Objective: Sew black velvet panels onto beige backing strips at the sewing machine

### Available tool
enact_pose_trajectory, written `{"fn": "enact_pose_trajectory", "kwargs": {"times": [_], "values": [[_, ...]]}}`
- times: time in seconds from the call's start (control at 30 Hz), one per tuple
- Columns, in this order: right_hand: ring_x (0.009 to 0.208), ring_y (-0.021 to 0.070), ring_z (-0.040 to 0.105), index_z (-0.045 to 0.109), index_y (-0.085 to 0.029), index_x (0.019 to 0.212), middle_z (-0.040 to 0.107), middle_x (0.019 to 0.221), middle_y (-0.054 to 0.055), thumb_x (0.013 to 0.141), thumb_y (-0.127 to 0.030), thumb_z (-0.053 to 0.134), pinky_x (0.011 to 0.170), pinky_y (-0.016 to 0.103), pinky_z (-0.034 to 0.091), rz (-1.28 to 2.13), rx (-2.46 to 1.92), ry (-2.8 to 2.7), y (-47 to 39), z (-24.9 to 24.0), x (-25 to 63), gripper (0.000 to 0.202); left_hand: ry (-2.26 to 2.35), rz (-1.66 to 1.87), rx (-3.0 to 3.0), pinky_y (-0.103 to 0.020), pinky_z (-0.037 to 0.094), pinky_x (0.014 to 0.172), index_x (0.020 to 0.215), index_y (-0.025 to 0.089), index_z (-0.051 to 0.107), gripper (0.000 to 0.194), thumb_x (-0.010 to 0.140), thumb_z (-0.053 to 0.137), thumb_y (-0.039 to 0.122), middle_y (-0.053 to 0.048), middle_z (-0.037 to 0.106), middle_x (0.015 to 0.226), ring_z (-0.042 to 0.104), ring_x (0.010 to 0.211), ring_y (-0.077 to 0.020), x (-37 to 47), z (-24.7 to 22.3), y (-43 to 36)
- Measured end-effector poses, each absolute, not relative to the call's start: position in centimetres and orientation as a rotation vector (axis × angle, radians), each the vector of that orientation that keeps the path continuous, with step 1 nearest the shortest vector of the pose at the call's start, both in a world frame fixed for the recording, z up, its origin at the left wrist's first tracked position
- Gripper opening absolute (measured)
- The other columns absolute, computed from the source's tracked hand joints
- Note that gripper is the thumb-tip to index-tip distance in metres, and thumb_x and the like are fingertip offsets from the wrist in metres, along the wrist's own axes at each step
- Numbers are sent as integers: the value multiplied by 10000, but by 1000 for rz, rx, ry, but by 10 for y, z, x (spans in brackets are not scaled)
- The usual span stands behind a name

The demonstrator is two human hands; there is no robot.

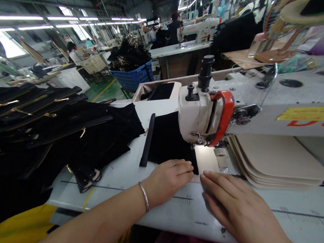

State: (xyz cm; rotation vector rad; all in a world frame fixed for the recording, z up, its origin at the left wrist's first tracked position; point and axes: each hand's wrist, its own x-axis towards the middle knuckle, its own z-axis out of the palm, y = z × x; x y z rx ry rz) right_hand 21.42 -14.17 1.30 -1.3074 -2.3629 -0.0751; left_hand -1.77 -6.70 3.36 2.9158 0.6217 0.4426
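Note:
A black fabric piece [168,139] lies on the white machine table, with a dark zipper strip [147,142] along its left side. Its right edge meets a beige panel [206,159] under the head of a sewing machine [190,113]. My left hand [168,181], a bracelet on its wrist, rests flat on the near right corner of the black fabric, fingers stretched out. Beside it, my right hand [236,198] lies palm down with extended fingers, its fingertips at the near edge of the beige panel. The needle area is partly hidden by the machine head.
Black zippered pieces [44,120] are heaped on the left. Stacked beige panels [278,159] lie under the machine arm at right. Beyond the table stand a blue crate [134,77] of black pieces and another sewing machine [200,30]. People sit farther back.

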Motion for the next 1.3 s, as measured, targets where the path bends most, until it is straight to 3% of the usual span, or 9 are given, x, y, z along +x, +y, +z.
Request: {"fn": "enact_pose_trajectory", "kwargs": {"times": [0.4,0.67,1.3], "values": [[1073,225,570,576,-179,1260,635,1178,71,893,-306,529,944,412,474,-56,-1358,-2416,-102,16,213,392,743,485,2891,-290,451,1063,1060,118,618,192,919,494,78,-69,635,1184,566,1164,-156,-11,25,-31],[994,256,615,551,-148,1305,647,1184,123,903,-334,504,849,424,510,-162,-1420,-2433,-82,16,209,445,899,439,2844,-300,488,1006,1018,149,646,172,903,532,93,-48,665,1127,599,1091,-158,-3,22,-9],[1163,262,527,506,-139,1338,598,1249,122,909,-283,470,1010,441,421,-43,-1413,-2383,-79,13,207,454,1032,619,2791,-300,525,947,968,159,700,187,884,555,75,-41,696,1062,634,1031,-167,0,17,-5]]}}
